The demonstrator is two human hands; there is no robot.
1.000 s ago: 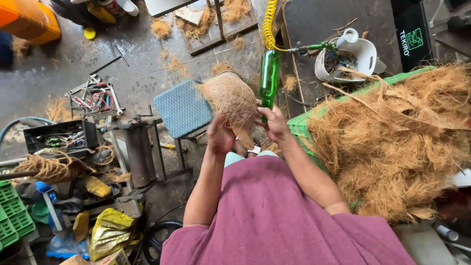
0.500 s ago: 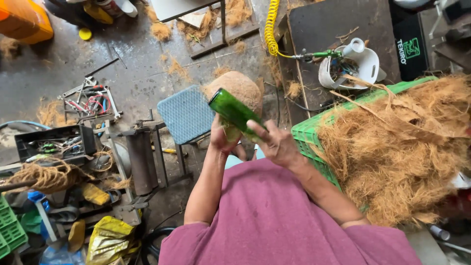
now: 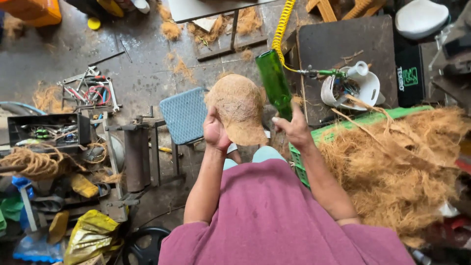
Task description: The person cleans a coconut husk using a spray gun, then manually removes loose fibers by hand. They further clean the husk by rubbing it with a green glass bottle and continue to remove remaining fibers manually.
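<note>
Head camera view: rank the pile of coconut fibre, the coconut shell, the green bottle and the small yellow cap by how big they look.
1. pile of coconut fibre
2. coconut shell
3. green bottle
4. yellow cap

The cap lies farther from the camera, which shrinks it further.

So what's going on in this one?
A person in a purple shirt holds a fibrous brown coconut shell piece in the left hand and a green glass bottle in the right hand, bottle raised just beside the shell. A heap of coconut fibre fills a green crate on the right; tools lie on the floor to the left.
</note>
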